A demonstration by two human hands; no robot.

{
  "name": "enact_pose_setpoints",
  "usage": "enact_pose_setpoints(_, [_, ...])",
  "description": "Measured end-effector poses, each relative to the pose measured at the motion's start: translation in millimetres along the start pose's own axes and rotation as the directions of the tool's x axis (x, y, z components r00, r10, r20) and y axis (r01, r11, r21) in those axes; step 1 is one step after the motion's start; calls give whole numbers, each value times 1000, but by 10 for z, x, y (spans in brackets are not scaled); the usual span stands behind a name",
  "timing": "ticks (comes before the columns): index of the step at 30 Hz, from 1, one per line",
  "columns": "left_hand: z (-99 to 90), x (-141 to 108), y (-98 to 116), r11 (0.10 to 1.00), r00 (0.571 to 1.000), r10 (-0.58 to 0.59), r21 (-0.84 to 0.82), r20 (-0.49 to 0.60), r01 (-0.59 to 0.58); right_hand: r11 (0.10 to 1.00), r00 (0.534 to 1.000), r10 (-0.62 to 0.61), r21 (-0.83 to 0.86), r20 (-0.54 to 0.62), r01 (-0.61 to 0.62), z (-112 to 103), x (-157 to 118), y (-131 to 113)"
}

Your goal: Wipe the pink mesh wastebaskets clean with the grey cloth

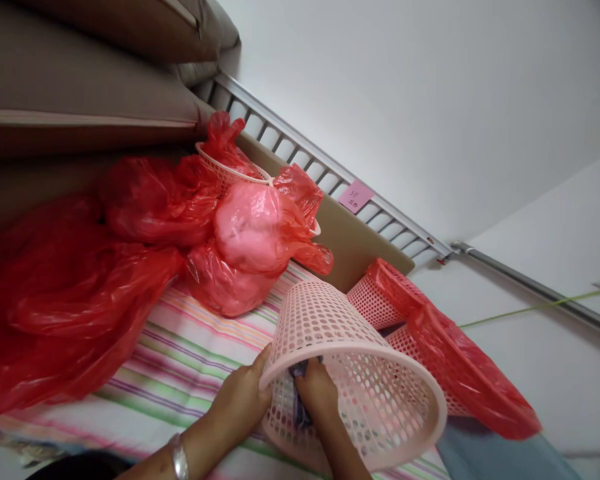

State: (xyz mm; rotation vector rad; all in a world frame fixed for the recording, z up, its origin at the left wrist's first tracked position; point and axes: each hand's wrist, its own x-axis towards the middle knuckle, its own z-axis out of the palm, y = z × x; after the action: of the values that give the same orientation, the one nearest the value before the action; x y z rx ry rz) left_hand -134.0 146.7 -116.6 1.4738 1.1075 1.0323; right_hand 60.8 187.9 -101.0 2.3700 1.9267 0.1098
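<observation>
A pink perforated plastic basket (pixel 325 310) lies tipped on its side on the striped bedding, its mouth facing me. My left hand (pixel 243 393) grips the left part of its rim, thumb on the outer wall; a silver bangle circles that wrist. Inside the opening, my right hand (pixel 317 393) is closed on a dark bluish-grey cloth (pixel 300 400), pressed near the inner left wall. Part of the cloth is hidden by the fingers. Just beyond the basket sit full red plastic bags (pixel 253 227) with pinkish contents.
More red plastic bags (pixel 70 300) spread over the striped sheet (pixel 180 360) at left. Red-lined pink baskets (pixel 375 303) stand at right. A metal bed rail (pixel 290 140) with a pink note (pixel 356 195) runs along the white wall. Brown padded cushions (pixel 90 80) overhang the upper left.
</observation>
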Motion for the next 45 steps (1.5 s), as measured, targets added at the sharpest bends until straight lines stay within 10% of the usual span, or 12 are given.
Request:
enact_pose_setpoints(10, [250, 7, -151, 934, 988, 140, -339, 63, -111, 870, 995, 14, 492, -97, 36, 122, -4, -313])
enact_pose_setpoints(17, [125, 74, -166, 938, 992, 128, -323, -11, -124, 532, 987, -13, 835, -159, 142, 68, -76, -555])
enact_pose_setpoints(23, [-151, 76, -52, 976, 995, 100, -195, -8, -100, 950, 983, -184, 253, -25, 184, -10, -89, -276])
enact_pose_setpoints(28, [-180, 50, 4, 994, 999, 41, -101, 12, -40, 993, 998, -57, -99, 26, 59, -61, -67, -128])
enact_pose_setpoints(36, [78, -31, -85, 974, 995, 47, -226, 84, -27, 971, 1000, 12, 239, 1, -12, 84, -60, -257])
enact_pose_setpoints(43, [240, 39, -257, 906, 994, 86, -421, 68, -49, 634, 996, -40, 769, -74, 83, 132, -186, -405])
enact_pose_setpoints(45, [202, 42, -240, 910, 994, 91, -410, 65, -57, 656, 994, -83, 747, -69, 107, 122, -248, -390])
